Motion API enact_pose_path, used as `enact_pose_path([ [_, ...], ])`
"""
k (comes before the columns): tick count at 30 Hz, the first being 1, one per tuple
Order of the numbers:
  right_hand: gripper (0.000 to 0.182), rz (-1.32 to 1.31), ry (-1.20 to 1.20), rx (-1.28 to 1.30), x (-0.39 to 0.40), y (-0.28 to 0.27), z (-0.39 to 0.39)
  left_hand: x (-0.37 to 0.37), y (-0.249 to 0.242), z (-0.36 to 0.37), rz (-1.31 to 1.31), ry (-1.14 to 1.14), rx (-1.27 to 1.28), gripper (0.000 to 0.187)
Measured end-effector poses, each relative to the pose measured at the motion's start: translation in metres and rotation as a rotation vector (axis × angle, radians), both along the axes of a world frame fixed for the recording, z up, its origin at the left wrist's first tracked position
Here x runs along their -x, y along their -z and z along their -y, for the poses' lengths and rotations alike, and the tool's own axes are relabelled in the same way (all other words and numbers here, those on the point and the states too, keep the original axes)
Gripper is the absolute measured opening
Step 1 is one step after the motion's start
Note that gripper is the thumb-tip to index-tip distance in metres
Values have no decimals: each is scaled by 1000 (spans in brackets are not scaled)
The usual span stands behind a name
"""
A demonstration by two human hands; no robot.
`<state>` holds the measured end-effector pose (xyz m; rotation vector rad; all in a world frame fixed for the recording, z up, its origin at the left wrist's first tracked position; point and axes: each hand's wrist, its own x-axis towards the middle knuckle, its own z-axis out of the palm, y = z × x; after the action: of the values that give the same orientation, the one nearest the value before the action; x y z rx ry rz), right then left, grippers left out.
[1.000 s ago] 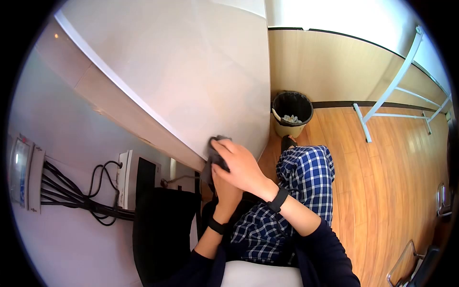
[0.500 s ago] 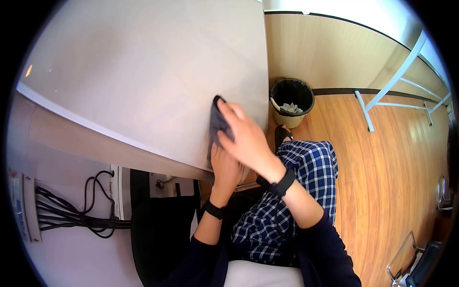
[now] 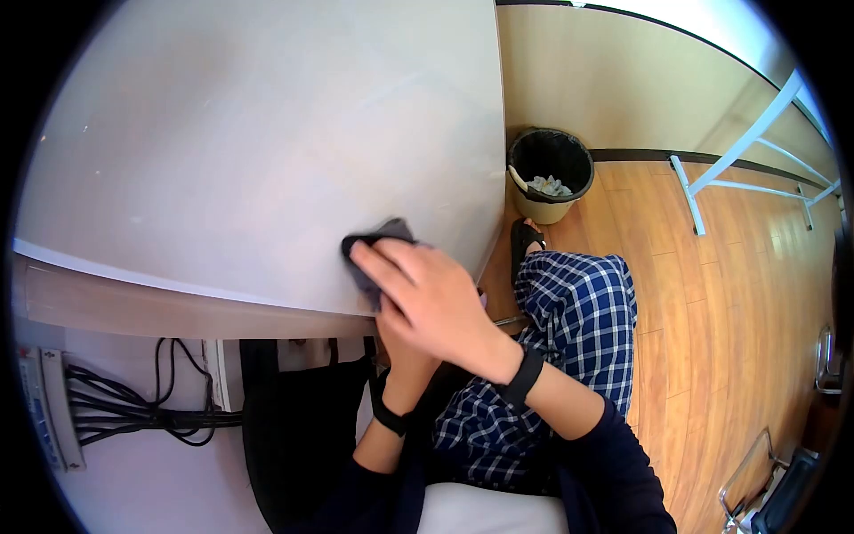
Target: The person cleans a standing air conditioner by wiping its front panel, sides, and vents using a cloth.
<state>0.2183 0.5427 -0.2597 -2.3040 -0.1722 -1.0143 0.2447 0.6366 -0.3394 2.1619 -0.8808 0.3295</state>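
A dark grey cloth (image 3: 391, 230) lies bunched on the pale tabletop (image 3: 267, 160), close to its front edge. My right hand (image 3: 436, 298) presses on the cloth with its fingers wrapped over it. Below and partly behind it, my left hand (image 3: 405, 356) is at the table's edge, its fingers hidden under the right hand and the cloth. Both wrists carry black bands.
A bin (image 3: 551, 173) with a black liner stands on the wooden floor (image 3: 694, 320) right of the table. Black cables (image 3: 151, 409) run below the table at left. A pale metal frame (image 3: 734, 151) stands at upper right.
My right hand and the cloth have moved left and toward the table's front edge. My left hand has shifted slightly down, its fingers now covered. The view has shifted a little.
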Motion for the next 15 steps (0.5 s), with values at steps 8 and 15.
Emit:
enact_pose_path([
  [8, 62, -211, 117, -215, -11, 41, 48, -42, 51, 43, 368, 155, -283, 41],
  [15, 65, -60, -87, -107, 13, 20, -18, -12, 67, -11, 2, 20, -133, 35],
])
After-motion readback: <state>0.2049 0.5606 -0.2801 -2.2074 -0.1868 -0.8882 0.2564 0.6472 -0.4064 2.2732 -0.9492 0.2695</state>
